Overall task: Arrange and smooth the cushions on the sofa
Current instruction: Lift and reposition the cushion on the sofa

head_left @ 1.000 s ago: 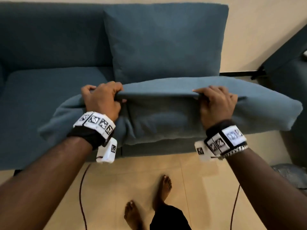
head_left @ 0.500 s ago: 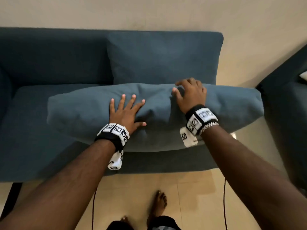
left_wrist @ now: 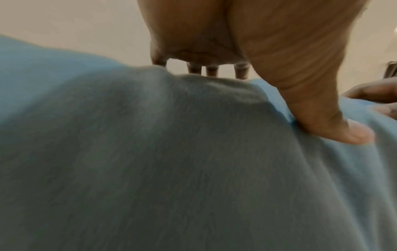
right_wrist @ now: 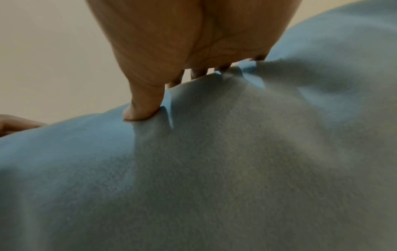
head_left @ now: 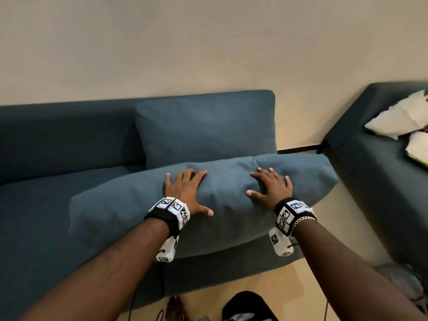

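A long blue seat cushion [head_left: 129, 212] lies askew on the blue sofa [head_left: 46, 205], its right end jutting past the sofa's end. An upright blue back cushion [head_left: 208, 128] leans against the backrest behind it. My left hand [head_left: 185, 193] lies flat on the seat cushion's top, fingers spread. My right hand [head_left: 271, 186] presses flat on it further right, denting the fabric. In the left wrist view the left hand [left_wrist: 236, 71] has its thumb on the cushion [left_wrist: 171, 169]. The right wrist view shows the right hand [right_wrist: 182, 81] with thumb and fingertips sunk into creased cushion [right_wrist: 214, 169] fabric.
A second blue sofa [head_left: 382, 181] stands at the right with white pillows [head_left: 403, 114] on it. A narrow gap of beige floor [head_left: 342, 228] lies between the sofas. A plain wall [head_left: 208, 42] runs behind. My feet and cables are at the bottom edge.
Both hands let go of the cushion's front edge and now lie flat on top. The right hand has uncurled since half a second ago; the cushion lies lower on the seat.
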`<move>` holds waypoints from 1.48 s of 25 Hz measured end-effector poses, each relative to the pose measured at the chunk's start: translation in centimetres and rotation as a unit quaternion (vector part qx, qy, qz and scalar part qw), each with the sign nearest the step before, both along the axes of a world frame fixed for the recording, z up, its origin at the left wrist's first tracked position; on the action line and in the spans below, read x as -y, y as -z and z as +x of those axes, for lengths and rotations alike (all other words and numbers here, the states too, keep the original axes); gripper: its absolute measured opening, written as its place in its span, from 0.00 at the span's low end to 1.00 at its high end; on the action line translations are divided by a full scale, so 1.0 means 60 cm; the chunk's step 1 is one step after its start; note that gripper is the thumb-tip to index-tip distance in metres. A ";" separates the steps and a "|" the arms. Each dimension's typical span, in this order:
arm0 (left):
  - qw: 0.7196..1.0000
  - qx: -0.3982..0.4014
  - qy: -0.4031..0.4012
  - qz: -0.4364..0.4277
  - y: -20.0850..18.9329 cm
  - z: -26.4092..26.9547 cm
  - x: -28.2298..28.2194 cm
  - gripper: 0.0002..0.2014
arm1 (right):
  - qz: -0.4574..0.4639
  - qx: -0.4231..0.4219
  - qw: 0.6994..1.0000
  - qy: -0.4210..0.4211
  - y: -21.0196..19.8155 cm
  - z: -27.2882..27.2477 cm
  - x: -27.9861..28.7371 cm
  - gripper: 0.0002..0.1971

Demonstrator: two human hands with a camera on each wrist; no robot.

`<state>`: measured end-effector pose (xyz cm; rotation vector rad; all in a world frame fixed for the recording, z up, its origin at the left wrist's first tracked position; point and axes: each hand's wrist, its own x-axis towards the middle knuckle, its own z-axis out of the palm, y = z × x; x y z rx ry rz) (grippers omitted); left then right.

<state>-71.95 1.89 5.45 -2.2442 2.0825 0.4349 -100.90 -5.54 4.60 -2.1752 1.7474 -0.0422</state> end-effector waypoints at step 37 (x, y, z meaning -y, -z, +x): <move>0.997 0.011 0.019 0.080 0.021 -0.120 0.141 0.75 | 0.022 -0.052 0.998 0.018 0.054 -0.117 0.166 0.49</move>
